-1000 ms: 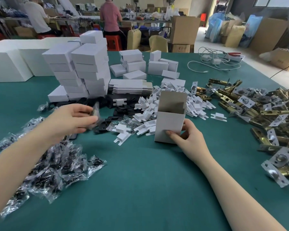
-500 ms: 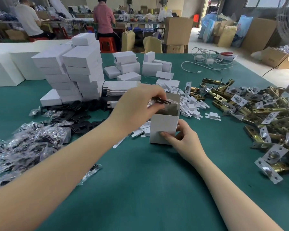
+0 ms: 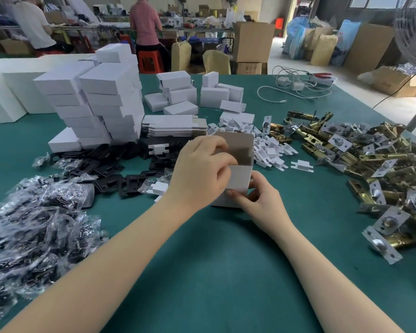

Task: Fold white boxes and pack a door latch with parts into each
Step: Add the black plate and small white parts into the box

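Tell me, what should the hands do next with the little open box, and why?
Probably reach the right hand to the brass latches and fetch one. The white box stands upright with its top flap open, the left hand is at its mouth, and no latch shows inside, though the inside is mostly hidden.

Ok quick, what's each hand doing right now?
Left hand: fingers curled at the open white box; any contents hidden.
Right hand: gripping the box's base.

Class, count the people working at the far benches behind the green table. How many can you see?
2. One person in a white top stands at the far left; one person in a pink top stands near the red stool. Others may be hidden.
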A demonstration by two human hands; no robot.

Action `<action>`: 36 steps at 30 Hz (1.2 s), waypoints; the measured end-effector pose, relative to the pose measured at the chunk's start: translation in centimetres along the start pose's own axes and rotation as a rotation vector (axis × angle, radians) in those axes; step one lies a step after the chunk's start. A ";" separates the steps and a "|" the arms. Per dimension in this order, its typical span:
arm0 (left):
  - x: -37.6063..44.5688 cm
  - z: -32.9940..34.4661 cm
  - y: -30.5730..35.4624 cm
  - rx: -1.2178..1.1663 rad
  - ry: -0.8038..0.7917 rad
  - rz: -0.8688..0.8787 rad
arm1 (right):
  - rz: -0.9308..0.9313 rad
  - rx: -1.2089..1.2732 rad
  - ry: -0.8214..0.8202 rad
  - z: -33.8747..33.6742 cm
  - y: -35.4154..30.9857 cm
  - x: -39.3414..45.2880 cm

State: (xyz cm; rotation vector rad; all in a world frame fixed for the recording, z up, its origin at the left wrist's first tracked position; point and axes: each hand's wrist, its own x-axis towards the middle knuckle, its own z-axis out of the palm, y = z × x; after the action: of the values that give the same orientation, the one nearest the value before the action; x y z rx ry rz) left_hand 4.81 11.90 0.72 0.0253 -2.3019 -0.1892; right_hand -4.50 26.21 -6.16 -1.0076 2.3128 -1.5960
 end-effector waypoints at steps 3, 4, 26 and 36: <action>-1.8 1.9 -0.2 -0.269 0.085 -0.123 | -0.075 -0.031 0.045 0.2 -0.3 -0.1; -2.5 2.5 -0.3 -0.416 0.086 -0.183 | -0.113 -0.050 0.074 0.4 -0.4 -0.2; -3.4 2.0 -0.8 -0.842 0.249 -0.434 | -0.265 0.268 0.145 -0.4 -5.3 2.3; -4.3 3.1 -1.2 -0.695 0.229 -0.244 | -0.325 0.188 0.115 -1.4 -3.8 0.9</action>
State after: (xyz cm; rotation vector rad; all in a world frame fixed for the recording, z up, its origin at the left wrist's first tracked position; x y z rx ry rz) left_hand 5.35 11.47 -4.68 -0.0261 -1.8933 -1.0424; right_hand -4.23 25.99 -2.04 -1.3289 2.0960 -1.9971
